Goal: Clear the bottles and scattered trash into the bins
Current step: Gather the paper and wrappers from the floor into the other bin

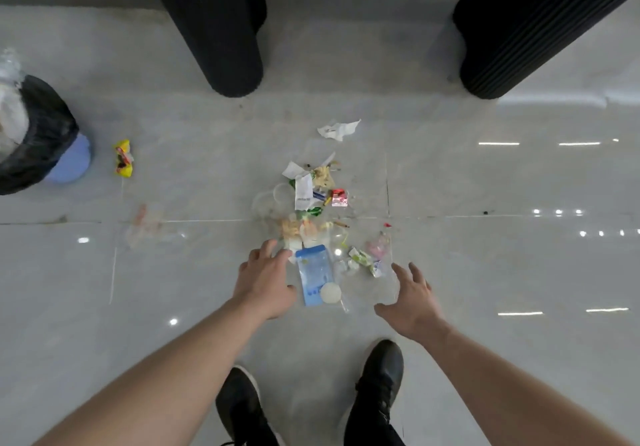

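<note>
You are at the gathering step: both hands reach down to the trash pile (311, 210) on the floor (485, 272), and nothing is lifted yet. Your left hand (265, 281) is spread, its fingers (268, 248) empty and touching the near edge of the pile, just left of the blue pouch (313, 272). Your right hand (412, 301) is splayed wide and empty too, hovering at the edge of a clear plastic sheet (384, 282). Between your two sets of fingers lie the pouch and a round white lid (330, 293); beyond the fingertips lie wrappers and a receipt (303, 191).

The next move likely calls for closing both hands inward, then carrying the load to the bin (41, 140), far left of your left fingers. A yellow wrapper (123, 158) lies near it, a crumpled tissue (337, 129) well beyond the pile.

No writing is legible; the receipt's print is blurred. I can't make out a bottle for certain.
</note>
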